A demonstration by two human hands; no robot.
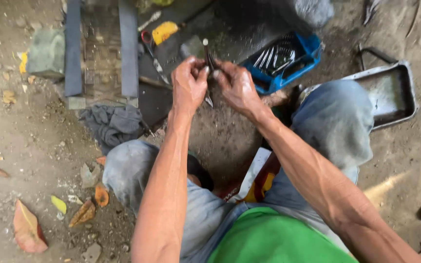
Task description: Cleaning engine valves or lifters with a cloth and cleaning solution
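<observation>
My left hand (189, 84) and my right hand (236, 86) meet in front of me, both closed around a thin dark metal tool (207, 57) with a pale tip that sticks up between them. A short pointed end (209, 101) pokes out below the hands. I sit low over dirt ground with my knees in faded jeans on either side. What the fingers grip beneath the tool's shaft is hidden.
A blue tray of wrenches (310, 50) lies beyond my right hand. A metal pan (404, 92) sits at right. A metal frame with two dark bars (128, 48), a grey rag (110, 124), a yellow-handled tool (163, 31) and dry leaves (27, 228) lie at left.
</observation>
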